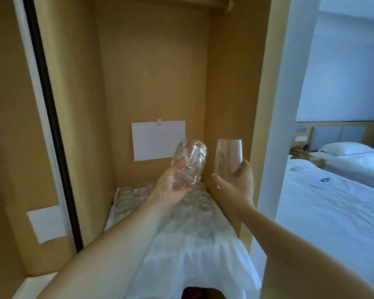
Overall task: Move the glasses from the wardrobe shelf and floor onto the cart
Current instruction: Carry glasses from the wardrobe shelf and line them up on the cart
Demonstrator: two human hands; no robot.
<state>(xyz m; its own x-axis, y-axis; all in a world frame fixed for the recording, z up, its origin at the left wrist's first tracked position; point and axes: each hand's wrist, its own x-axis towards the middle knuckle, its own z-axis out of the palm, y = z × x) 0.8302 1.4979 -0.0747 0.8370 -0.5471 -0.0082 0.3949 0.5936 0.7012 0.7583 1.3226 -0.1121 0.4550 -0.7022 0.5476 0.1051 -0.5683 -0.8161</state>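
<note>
Nearest me, at the bottom edge, something dark red is cut off by the frame and half covered by the white cloth (194,262); I cannot tell what it is. The cloth drapes over the front of the wardrobe shelf (110,221) and hangs past its edge. Farther back on the cloth stand the clear glasses (188,203), packed close together; they blur into each other, so I cannot count them, and my forearms hide part of the group.

Above them my left hand (171,188) grips a patterned glass (189,162), fingers curled round its lower part, the glass tilted with its base uppermost. My right hand (238,182) grips a smooth glass (228,159) from below, held upright. The two glasses sit just beside each other without touching, both lifted clear of the shelf.

The wardrobe side walls close in on both sides; open air lies above the hands. A white sheet of paper (158,140) is clipped to the back panel. To the right, past the wardrobe frame, a bed (333,203) with white sheets and a pillow (347,147).
</note>
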